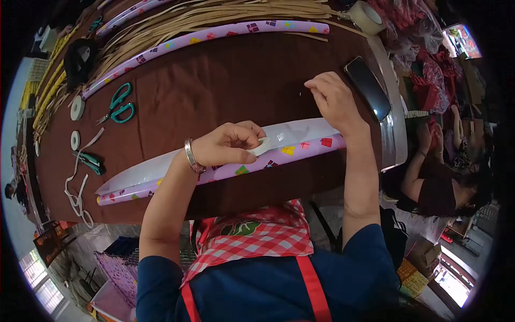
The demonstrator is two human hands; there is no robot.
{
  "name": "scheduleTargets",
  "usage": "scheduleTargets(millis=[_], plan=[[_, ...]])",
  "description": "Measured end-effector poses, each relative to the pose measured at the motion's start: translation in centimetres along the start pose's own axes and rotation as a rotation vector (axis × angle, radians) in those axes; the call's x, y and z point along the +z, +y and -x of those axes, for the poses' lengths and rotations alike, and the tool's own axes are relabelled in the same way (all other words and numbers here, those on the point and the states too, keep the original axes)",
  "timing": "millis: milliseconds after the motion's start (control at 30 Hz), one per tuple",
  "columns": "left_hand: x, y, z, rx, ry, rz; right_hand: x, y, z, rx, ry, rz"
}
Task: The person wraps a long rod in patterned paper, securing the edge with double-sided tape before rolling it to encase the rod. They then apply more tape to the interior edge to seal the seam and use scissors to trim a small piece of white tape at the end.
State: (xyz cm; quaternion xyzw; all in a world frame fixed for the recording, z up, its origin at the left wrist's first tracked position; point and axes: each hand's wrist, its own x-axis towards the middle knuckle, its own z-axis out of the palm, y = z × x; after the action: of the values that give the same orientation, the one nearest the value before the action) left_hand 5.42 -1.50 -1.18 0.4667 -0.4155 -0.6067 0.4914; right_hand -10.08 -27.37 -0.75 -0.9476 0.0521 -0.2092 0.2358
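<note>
Across the table in front of me lies a purple patterned roll of wrapping paper [241,168], its white underside [145,170] partly unrolled as a flap along the far side. My left hand [228,144], with a bracelet at the wrist, is over the middle of the roll and grips a white roll of tape [261,146] between thumb and fingers. Raised above the paper's right part is my right hand [335,102]. Its thumb and forefinger are pinched together; whatever they hold, if anything, is too small to name.
Teal scissors [119,104], teal snips [90,162], tape rolls [78,108] and loose white strips [75,198] lie at left. A phone [368,88] rests at right. Behind are another wrapped roll [214,33], tan strips [236,13] and packing tape [366,19]. Another person [445,185] sits right.
</note>
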Motion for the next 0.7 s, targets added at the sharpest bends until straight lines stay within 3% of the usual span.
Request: scheduleTargets(millis=[233, 333, 400, 533, 633, 700], plan=[[0.0, -0.2, -0.1, 0.032, 0.008, -0.001, -0.2, -0.5, -0.2, 0.062, 0.013, -0.004], [-0.2, -0.5, -0.2, 0.046, -0.005, -0.02, -0.3, -0.2, -0.4, -0.057, 0.077, 0.019], [-0.2, -0.2, -0.2, 0.031, -0.005, -0.031, -0.8, -0.9, -0.3, 0.197, -0.006, -0.054], [-0.1, -0.2, -0.2, 0.038, -0.008, -0.022, -1.9, -1.2, -0.4, 0.35, -0.229, 0.123], [-0.3, -0.5, -0.1, 0.055, -0.015, -0.022, -2.4, -2.1, 0.8, 0.284, -0.141, 0.115], [-0.1, -0.5, -0.1, 0.064, -0.024, 0.006, -2.4, -4.2, 1.6, 0.108, 0.112, -0.043]])
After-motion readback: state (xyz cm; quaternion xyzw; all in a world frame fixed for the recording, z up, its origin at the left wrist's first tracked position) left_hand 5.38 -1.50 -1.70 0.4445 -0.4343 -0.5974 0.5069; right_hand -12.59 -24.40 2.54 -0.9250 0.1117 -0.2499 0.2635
